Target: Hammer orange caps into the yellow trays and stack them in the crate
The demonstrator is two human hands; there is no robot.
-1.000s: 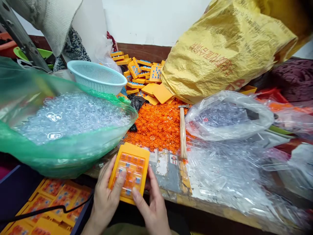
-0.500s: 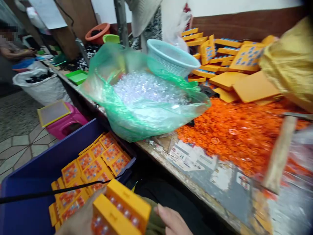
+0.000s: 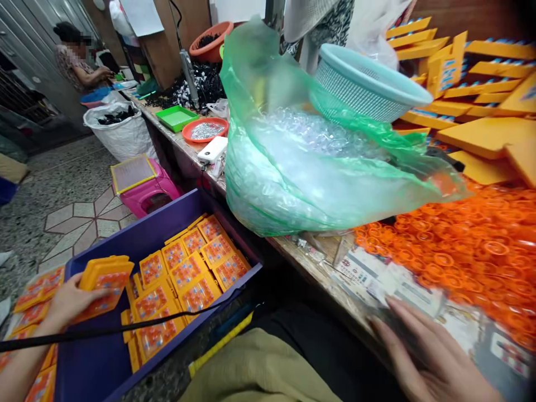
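Observation:
My left hand [image 3: 67, 301] grips a small stack of yellow trays [image 3: 105, 269], seen tilted over the left part of a blue bin [image 3: 94, 340]. Orange and clear pieces show in the stack's face. More yellow filled trays [image 3: 190, 273] lie in rows in the bin's right part. Above the worktable's front edge, my right hand [image 3: 435, 346] holds nothing, its fingers spread and slightly blurred. Beyond that hand is a heap of orange rings [image 3: 456, 245].
A green plastic bag [image 3: 268, 190] of clear pieces sits on the worktable beside a light-blue basket [image 3: 368, 84]. More filled trays [image 3: 39, 290] are stacked left of the bin. A black cord [image 3: 104, 332] crosses over it. A pink stool [image 3: 146, 187] stands behind; another person [image 3: 77, 58] sits farther back.
My left hand has carried the yellow trays from near my lap leftward over the bin. My right hand has moved right, to the table edge. The view has swung left.

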